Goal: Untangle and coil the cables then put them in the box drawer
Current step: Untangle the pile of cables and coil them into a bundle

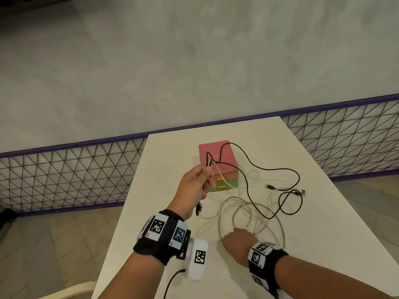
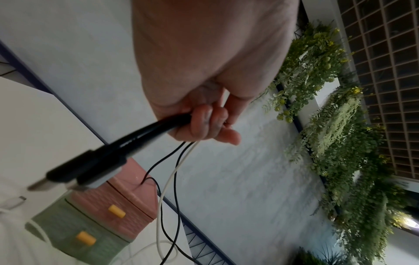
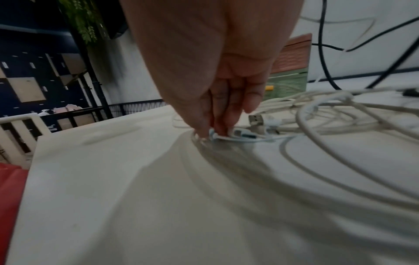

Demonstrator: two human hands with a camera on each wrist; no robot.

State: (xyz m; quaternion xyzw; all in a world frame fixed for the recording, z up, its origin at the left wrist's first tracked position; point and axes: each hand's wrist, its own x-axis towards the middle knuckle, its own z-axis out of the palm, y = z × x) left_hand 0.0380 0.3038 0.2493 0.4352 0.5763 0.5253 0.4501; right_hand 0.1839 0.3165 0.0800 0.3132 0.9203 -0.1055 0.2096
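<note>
1. Black cable (image 1: 254,167) and white cables (image 1: 244,210) lie tangled on the table (image 1: 164,147) – none coiled.
2. Left hand (image 1: 195,184) grips black strands, raised.
3. Right hand (image 1: 237,240) pinches a white cable end.
4. Box (image 1: 217,164) – drawers closed; everything remains.

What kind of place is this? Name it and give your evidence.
Probably a café or lounge mezzanine: a white table beside a purple mesh railing, hanging greenery on the wall, and more tables behind.

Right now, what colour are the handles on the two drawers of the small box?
Yellow-orange drawer handles, on the pink-and-green plastic drawer box; clearest in the left wrist view.
</note>
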